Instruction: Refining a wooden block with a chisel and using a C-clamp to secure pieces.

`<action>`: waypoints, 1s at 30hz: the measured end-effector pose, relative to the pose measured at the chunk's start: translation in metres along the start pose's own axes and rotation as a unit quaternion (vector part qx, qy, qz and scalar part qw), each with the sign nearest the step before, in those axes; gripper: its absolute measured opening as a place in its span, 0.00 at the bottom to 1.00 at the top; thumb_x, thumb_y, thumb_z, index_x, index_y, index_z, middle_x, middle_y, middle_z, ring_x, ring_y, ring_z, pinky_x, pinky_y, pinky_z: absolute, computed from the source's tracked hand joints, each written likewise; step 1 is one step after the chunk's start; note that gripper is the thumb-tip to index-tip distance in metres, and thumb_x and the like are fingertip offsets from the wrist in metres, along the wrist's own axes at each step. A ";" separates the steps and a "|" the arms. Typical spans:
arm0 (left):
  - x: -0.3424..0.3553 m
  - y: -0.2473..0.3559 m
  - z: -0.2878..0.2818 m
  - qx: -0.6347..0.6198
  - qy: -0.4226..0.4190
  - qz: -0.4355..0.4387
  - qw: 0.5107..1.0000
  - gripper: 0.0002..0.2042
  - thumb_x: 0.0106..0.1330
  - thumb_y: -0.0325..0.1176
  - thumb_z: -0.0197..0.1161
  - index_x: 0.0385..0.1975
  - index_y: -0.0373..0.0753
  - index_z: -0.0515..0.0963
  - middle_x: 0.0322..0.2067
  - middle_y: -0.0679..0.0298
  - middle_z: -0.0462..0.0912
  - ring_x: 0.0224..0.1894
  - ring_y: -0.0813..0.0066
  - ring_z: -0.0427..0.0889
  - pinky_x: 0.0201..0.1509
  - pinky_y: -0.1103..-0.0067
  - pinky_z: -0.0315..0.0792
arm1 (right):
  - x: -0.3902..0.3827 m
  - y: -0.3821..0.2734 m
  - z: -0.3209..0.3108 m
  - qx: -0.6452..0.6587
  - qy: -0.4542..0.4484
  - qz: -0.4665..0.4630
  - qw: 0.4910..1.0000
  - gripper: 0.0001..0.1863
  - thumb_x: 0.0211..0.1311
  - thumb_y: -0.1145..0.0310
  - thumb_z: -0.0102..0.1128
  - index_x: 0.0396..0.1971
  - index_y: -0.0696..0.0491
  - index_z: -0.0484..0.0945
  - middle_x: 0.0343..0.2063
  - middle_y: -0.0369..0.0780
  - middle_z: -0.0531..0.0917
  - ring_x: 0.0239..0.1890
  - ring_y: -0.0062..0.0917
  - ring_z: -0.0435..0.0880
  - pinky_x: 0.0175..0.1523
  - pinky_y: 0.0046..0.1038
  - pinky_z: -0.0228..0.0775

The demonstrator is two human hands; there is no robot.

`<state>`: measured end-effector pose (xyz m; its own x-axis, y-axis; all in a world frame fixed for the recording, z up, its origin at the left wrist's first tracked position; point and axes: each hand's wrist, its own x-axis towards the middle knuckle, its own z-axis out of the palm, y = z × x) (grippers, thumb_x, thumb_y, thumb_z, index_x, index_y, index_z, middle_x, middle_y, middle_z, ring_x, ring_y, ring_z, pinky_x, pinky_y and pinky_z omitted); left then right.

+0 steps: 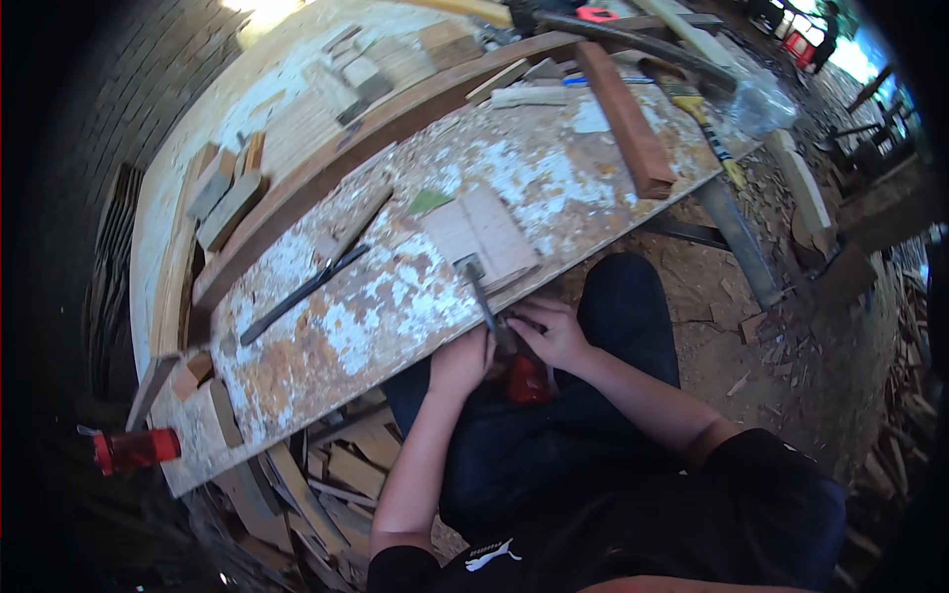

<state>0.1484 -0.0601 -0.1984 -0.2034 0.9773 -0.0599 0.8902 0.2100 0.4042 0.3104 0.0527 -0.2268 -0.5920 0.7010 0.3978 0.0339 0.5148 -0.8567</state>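
Observation:
A flat piece of pale wood (481, 237) with a dark line across it lies at the near edge of the workbench. A metal clamp (481, 294) has one end on this piece, and its bar runs over the bench edge towards my lap. My left hand (462, 364) is closed against the left side of the bar, its fingertips partly hidden. On the other side, my right hand (554, 336) has its fingers curled round a dark part of the clamp just below the edge. A red part (531, 381) shows beneath my hands, above my dark trousers.
On the worn workbench (287, 381) lie a dark metal bar tool (301, 296), a long curved beam (326, 173), a reddish wooden block (628, 124), a paintbrush (704, 128) and several offcuts. A red bottle (136, 450) sits at the left corner. Wood scraps (346, 474) lie below.

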 end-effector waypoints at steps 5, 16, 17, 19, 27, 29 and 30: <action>0.018 -0.026 0.008 -0.013 0.021 0.051 0.998 0.21 0.69 0.42 0.54 0.58 0.40 0.74 0.56 0.47 0.76 0.60 0.47 0.75 0.68 0.61 0.65 | 0.003 0.000 0.003 0.015 -0.002 -0.052 0.999 0.12 0.62 0.72 0.65 0.44 0.58 0.85 0.38 0.46 0.84 0.39 0.42 0.85 0.47 0.35 0.77; 0.050 -0.057 0.038 -0.220 -0.004 0.107 0.970 0.18 0.66 0.49 0.56 0.48 0.43 0.77 0.47 0.57 0.81 0.57 0.56 0.76 0.74 0.53 0.48 | 0.025 0.000 -0.023 -0.057 -0.099 -0.026 0.993 0.11 0.59 0.56 0.67 0.36 0.46 0.85 0.30 0.37 0.84 0.35 0.34 0.85 0.40 0.36 0.77; 0.049 -0.066 0.039 -0.221 -0.004 0.104 0.970 0.18 0.66 0.49 0.56 0.48 0.43 0.77 0.47 0.57 0.81 0.57 0.56 0.76 0.74 0.53 0.48 | 0.029 0.000 -0.026 -0.096 -0.114 -0.050 0.987 0.11 0.59 0.55 0.67 0.33 0.46 0.84 0.28 0.36 0.83 0.34 0.34 0.85 0.38 0.36 0.77; 0.054 -0.049 0.011 -0.212 -0.241 0.021 0.947 0.21 0.67 0.48 0.58 0.53 0.41 0.75 0.51 0.56 0.80 0.60 0.58 0.74 0.74 0.60 0.54 | 0.032 0.003 -0.034 -0.137 -0.133 -0.071 0.979 0.11 0.60 0.54 0.66 0.31 0.46 0.83 0.27 0.35 0.83 0.34 0.33 0.85 0.37 0.35 0.77; 0.048 -0.063 0.062 -0.174 -0.057 0.086 0.979 0.25 0.66 0.45 0.63 0.61 0.44 0.71 0.55 0.57 0.78 0.60 0.64 0.76 0.65 0.67 0.69 | 0.055 0.021 -0.046 -0.209 -0.137 -0.218 0.943 0.17 0.60 0.45 0.63 0.31 0.44 0.84 0.23 0.38 0.82 0.32 0.38 0.84 0.36 0.37 0.76; 0.042 -0.019 0.034 0.016 -0.083 -0.005 0.996 0.24 0.69 0.40 0.52 0.63 0.39 0.71 0.64 0.45 0.69 0.68 0.47 0.66 0.75 0.59 0.55 | 0.065 0.022 -0.060 -0.203 -0.166 -0.200 0.944 0.20 0.60 0.43 0.63 0.38 0.45 0.85 0.30 0.41 0.84 0.39 0.42 0.84 0.45 0.40 0.76; 0.038 -0.003 0.025 0.020 -0.052 -0.047 0.997 0.25 0.66 0.41 0.53 0.62 0.38 0.72 0.63 0.43 0.70 0.67 0.44 0.66 0.74 0.57 0.56 | 0.071 0.021 -0.063 -0.199 -0.182 -0.181 0.946 0.23 0.60 0.42 0.63 0.42 0.46 0.84 0.36 0.42 0.85 0.43 0.43 0.83 0.50 0.41 0.74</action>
<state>0.1478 -0.0227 -0.2247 -0.2449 0.9504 -0.1915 0.8848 0.2999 0.3566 0.3194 0.1445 -0.1960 -0.8580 0.2650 0.4400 0.0345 0.8845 -0.4653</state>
